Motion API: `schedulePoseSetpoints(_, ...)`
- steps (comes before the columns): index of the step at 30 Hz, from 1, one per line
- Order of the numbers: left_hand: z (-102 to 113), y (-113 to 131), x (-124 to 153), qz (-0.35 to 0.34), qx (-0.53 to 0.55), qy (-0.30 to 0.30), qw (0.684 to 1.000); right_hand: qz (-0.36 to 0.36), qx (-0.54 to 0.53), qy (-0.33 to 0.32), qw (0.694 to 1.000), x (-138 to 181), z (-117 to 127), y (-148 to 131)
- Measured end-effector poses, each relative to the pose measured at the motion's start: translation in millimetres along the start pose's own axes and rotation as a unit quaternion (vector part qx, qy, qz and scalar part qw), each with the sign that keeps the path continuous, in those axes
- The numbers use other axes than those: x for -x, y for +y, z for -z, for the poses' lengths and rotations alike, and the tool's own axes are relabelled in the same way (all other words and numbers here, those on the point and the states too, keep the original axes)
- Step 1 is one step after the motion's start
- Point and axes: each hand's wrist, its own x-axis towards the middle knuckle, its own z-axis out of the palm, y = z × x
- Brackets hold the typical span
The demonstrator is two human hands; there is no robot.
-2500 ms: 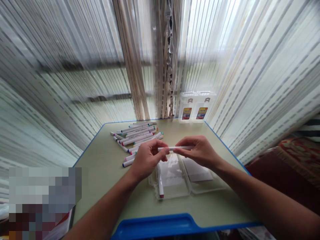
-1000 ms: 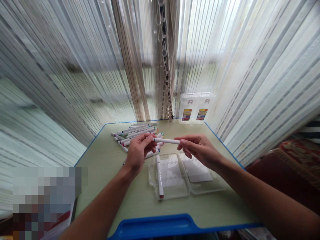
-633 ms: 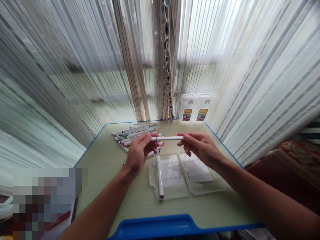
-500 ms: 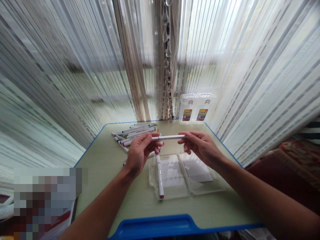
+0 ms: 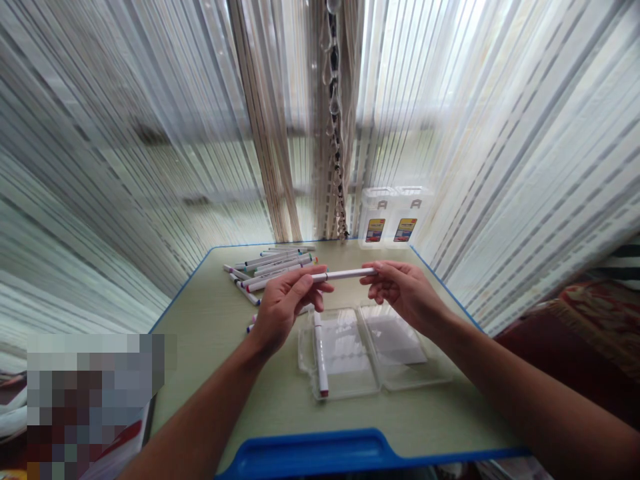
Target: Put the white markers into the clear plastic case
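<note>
A white marker (image 5: 347, 274) is held level above the table, pinched at both ends. My left hand (image 5: 287, 300) closes on its left end, and my right hand (image 5: 403, 288) grips its right end with thumb and fingers. Below them lies an open clear plastic case (image 5: 350, 383), its two halves spread flat. Along the left side of that case rests another white marker (image 5: 321, 357) with a dark red end. Beyond my left hand is a loose pile of white markers (image 5: 273, 261) with coloured ends, partly hidden by that hand.
Two clear containers with yellow and blue labels (image 5: 376, 230) stand at the table's back right. String curtains (image 5: 190, 133) surround the back and sides. A blue tray edge (image 5: 310, 457) runs along the front of the pale green table (image 5: 190, 373).
Both hands have shifted slightly to the right with the marker between them. The case and the marker in it look unmoved.
</note>
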Motion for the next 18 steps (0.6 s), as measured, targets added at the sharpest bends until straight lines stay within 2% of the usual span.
schedulePoseSetpoints(8, 1.2, -3.9, -3.0, 0.006, -0.064, 0.035, 0.997, 0.020, 0.015, -0.010, 1.000, 1.3, -0.1, 1.3)
schedulePoseSetpoints(18, 0.4, -5.0, -5.0, 0.011, -0.129, 0.045, 0.991, 0.042, 0.074, -0.054, 0.995, 5.4, -1.2, 3.9)
